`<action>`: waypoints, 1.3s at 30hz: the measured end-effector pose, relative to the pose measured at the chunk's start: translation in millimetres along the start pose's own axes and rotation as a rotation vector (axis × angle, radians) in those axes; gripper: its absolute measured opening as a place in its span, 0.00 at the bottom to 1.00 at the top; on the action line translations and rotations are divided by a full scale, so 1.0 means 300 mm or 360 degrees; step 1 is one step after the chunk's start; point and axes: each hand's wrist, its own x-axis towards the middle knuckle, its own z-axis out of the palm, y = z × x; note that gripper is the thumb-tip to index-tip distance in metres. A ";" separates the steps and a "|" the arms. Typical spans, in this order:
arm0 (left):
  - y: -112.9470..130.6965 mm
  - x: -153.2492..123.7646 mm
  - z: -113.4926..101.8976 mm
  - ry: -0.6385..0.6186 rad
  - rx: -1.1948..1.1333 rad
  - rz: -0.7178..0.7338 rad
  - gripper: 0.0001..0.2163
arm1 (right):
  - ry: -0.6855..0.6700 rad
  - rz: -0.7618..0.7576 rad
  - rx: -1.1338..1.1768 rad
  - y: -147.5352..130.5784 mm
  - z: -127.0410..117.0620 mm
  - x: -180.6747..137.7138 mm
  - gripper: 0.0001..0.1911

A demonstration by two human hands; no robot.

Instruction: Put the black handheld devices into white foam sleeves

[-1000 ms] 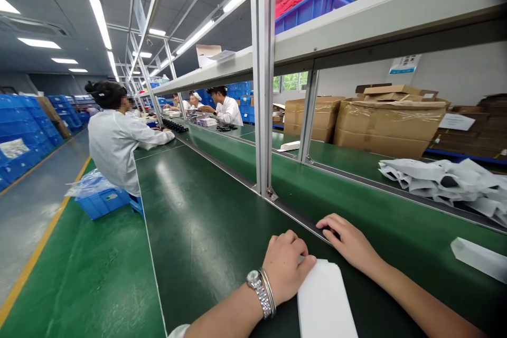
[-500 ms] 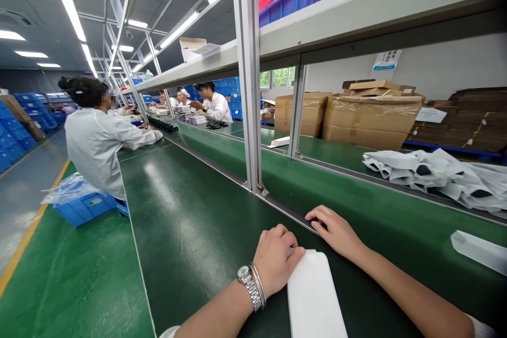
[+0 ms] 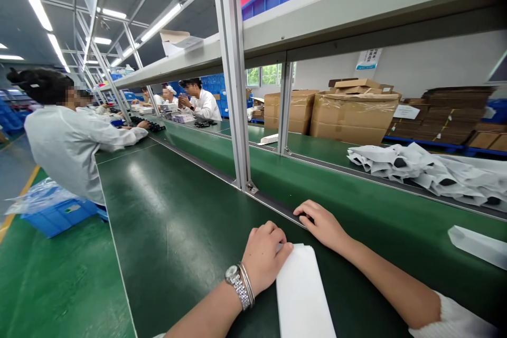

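Observation:
My left hand (image 3: 264, 257), with a watch and thin bangles at the wrist, lies at the far left corner of a long flat white folded piece (image 3: 303, 293). Its fingers are curled and the thumb presses along that corner; part of the grip is hidden under the palm. The white piece lies on the dark green table, its near end cut off by the bottom of the view. Beyond it to the right, my right hand (image 3: 322, 226) rests by the dark strip at the table's edge, fingers loosely bent and apart, holding nothing.
A metal post (image 3: 233, 90) rises from the table edge to an overhead shelf (image 3: 336, 10). Past the strip runs a green belt (image 3: 356, 195) bearing another white folded piece (image 3: 479, 245). Crumpled white material (image 3: 431, 171) lies farther back. A co-worker (image 3: 67, 127) sits at the left.
My view has turned slightly right, so the surroundings sit farther left. Both hands keep about the same places on the table, and the white piece stays under my left hand.

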 end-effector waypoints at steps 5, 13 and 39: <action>-0.001 0.000 0.003 0.0003 0.0002 0.0008 0.09 | 0.0003 0.0001 -0.0004 0.006 0.004 0.002 0.12; 0.000 0.001 0.002 0.0003 0.0007 0.0028 0.09 | -0.0002 -0.0004 -0.0014 0.001 0.000 0.001 0.12; -0.002 0.000 0.004 -0.0013 0.0009 0.0038 0.08 | 0.0021 -0.0021 -0.0028 0.003 0.002 -0.001 0.12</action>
